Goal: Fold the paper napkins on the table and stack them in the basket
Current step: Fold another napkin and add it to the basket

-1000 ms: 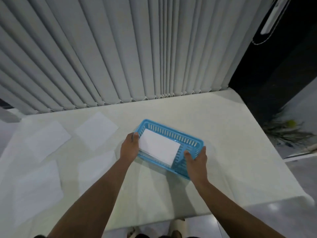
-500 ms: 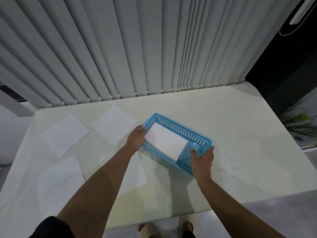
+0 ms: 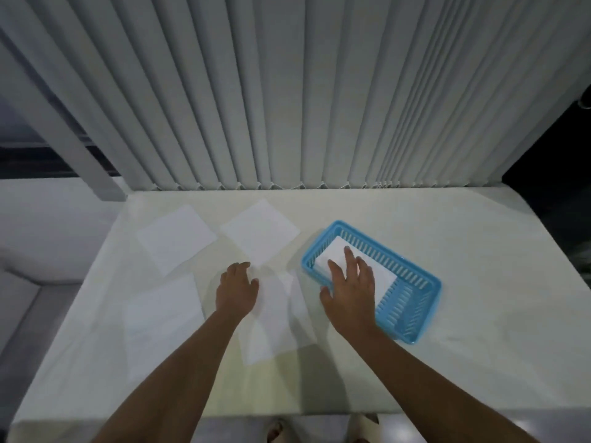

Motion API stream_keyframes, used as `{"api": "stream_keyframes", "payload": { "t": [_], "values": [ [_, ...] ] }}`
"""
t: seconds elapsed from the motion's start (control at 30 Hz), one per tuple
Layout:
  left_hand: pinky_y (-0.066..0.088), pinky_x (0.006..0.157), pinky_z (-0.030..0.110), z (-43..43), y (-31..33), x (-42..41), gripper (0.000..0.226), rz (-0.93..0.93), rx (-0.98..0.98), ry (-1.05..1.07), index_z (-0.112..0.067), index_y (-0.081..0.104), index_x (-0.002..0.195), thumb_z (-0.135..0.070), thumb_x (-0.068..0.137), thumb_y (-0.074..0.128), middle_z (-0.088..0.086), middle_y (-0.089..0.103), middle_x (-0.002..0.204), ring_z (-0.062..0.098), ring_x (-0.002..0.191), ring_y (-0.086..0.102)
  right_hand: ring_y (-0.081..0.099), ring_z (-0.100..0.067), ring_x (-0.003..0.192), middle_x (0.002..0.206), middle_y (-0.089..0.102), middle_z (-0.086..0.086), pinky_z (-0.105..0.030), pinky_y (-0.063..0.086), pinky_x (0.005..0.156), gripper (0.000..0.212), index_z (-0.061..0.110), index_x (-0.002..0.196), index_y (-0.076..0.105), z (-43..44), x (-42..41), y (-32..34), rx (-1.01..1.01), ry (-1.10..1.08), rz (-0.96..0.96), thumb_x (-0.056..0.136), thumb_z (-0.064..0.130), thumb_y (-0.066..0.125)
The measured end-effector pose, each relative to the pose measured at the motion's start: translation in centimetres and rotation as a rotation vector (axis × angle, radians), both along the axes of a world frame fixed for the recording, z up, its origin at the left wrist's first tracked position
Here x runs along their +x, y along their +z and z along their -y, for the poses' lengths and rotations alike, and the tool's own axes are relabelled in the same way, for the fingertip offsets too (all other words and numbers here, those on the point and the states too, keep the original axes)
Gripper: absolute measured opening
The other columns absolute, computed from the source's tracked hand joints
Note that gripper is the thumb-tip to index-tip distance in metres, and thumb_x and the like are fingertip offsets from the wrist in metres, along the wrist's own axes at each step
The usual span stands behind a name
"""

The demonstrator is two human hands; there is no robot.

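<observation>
Head view: we count one folded napkin lying in blue slotted basket, at 3 o'clock on table. Four flat napkins unfolded: two at 11 o'clock, one at 9 o'clock, one between our wrists. Our left hand hovers fingers spread over that nearest sheet, gripping nothing. Our right hand, fingers splayed, holds nothing; cannot tell if fingertips touch folded napkin. We judge task roughly one-fifth done.

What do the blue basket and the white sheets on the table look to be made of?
Basket: apparently moulded plastic, light blue with a slight sheen; its walls and floor are slotted. Unfolded napkins: thin matte white paper, lying flat, faintly see-through against the table. Folded napkin in the basket: same paper, more opaque.
</observation>
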State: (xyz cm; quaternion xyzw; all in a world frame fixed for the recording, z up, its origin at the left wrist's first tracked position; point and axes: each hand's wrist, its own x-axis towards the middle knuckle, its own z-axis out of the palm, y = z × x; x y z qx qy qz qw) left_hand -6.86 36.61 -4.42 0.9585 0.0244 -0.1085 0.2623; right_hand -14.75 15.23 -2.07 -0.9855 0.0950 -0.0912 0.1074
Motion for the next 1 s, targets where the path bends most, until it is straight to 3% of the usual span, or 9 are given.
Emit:
{"api": "stream_keyframes", "payload": {
  "t": [0.17, 0.3, 0.4, 0.5, 0.6, 0.7, 0.8, 0.9, 1.0],
  "values": [
    [0.036, 0.109, 0.043, -4.3, -0.4, -1.6, 0.051, 0.003, 0.06, 0.0, -0.017, 0.036, 0.143, -0.027, 0.095, 0.049, 0.006, 0.032, 0.152, 0.028, 0.138, 0.033, 0.055, -0.036, 0.119, 0.134, 0.058, -0.012, -0.053, 0.04, 0.104, 0.048, 0.014, 0.11, 0.07, -4.1, 2.9, -2.2, -0.27, 0.305, -0.168, 0.067, 0.033, 0.077],
    [0.035, 0.112, 0.04, -5.0, -1.1, -2.1, 0.051, -0.034, 0.123, -0.096, -0.019, 0.034, 0.144, -0.028, 0.096, 0.047, 0.003, 0.03, 0.154, 0.024, 0.141, 0.031, 0.032, -0.037, 0.138, 0.145, 0.045, -0.012, -0.06, 0.011, 0.114, 0.043, 0.011, 0.131, 0.054, -6.3, 5.2, -3.6, -0.478, 0.461, -0.324, 0.09, 0.024, 0.049],
    [0.032, 0.112, 0.038, -4.2, -1.3, -1.7, 0.052, -0.043, 0.127, -0.164, -0.019, 0.033, 0.145, -0.028, 0.096, 0.046, 0.002, 0.03, 0.154, 0.023, 0.141, 0.03, 0.018, -0.037, 0.143, 0.147, 0.039, -0.015, -0.063, -0.007, 0.112, 0.049, 0.007, 0.144, 0.034, -7.0, 6.7, -3.8, -0.549, 0.489, -0.372, 0.096, 0.018, 0.034],
    [0.035, 0.109, 0.039, -3.4, -1.4, -1.1, 0.054, -0.064, 0.12, -0.205, -0.018, 0.03, 0.145, -0.025, 0.095, 0.048, 0.003, 0.03, 0.154, 0.024, 0.14, 0.031, 0.029, -0.036, 0.137, 0.133, 0.052, -0.013, -0.063, -0.006, 0.112, 0.047, 0.01, 0.139, 0.039, -7.3, 7.4, -3.2, -0.509, 0.459, -0.375, 0.093, 0.018, 0.04],
    [0.046, 0.097, 0.041, -3.2, -1.4, -0.5, 0.051, -0.092, 0.104, -0.184, -0.019, 0.034, 0.141, -0.019, 0.093, 0.05, 0.004, 0.043, 0.142, 0.025, 0.128, 0.045, 0.041, -0.032, 0.126, 0.122, 0.059, -0.01, -0.06, 0.003, 0.114, 0.031, 0.015, 0.12, 0.052, -7.6, 7.8, -2.6, -0.441, 0.454, -0.392, 0.09, 0.018, 0.046],
    [0.048, 0.088, 0.037, -3.4, -1.1, 0.1, 0.036, -0.096, 0.069, -0.143, -0.021, 0.052, 0.125, -0.014, 0.09, 0.049, 0.001, 0.059, 0.121, 0.023, 0.116, 0.053, 0.04, -0.03, 0.126, 0.121, 0.059, -0.007, -0.061, 0.002, 0.113, 0.027, 0.017, 0.114, 0.055, -7.7, 8.3, -2.0, -0.383, 0.45, -0.388, 0.089, 0.018, 0.045],
    [0.049, 0.083, 0.036, -4.0, -0.6, 0.1, 0.021, 0.009, 0.079, -0.181, -0.018, 0.063, 0.105, -0.016, 0.089, 0.05, 0.0, 0.062, 0.108, 0.022, 0.106, 0.055, 0.044, -0.025, 0.123, 0.112, 0.064, -0.002, -0.061, -0.001, 0.112, 0.019, 0.02, 0.106, 0.057, -7.3, 8.0, -1.2, -0.35, 0.47, -0.353, 0.09, 0.022, 0.047],
    [0.045, 0.084, 0.031, -5.1, -0.1, -1.3, 0.012, 0.094, 0.02, -0.232, -0.018, 0.062, 0.096, -0.019, 0.085, 0.058, -0.002, 0.062, 0.108, 0.021, 0.104, 0.053, 0.054, -0.021, 0.114, 0.091, 0.07, 0.003, -0.057, -0.001, 0.11, 0.01, 0.024, 0.091, 0.061, -6.5, 6.1, -0.9, -0.278, 0.482, -0.257, 0.088, 0.023, 0.051],
    [0.046, 0.089, 0.034, -5.9, -0.1, -3.5, 0.011, 0.002, -0.083, -0.264, -0.018, 0.058, 0.094, -0.016, 0.083, 0.058, -0.001, 0.064, 0.11, 0.02, 0.106, 0.054, 0.061, -0.018, 0.106, 0.077, 0.071, 0.009, -0.055, 0.005, 0.109, 0.007, 0.027, 0.079, 0.067, -5.7, 3.3, -1.5, -0.259, 0.477, -0.197, 0.082, 0.026, 0.061]
  ]
}}
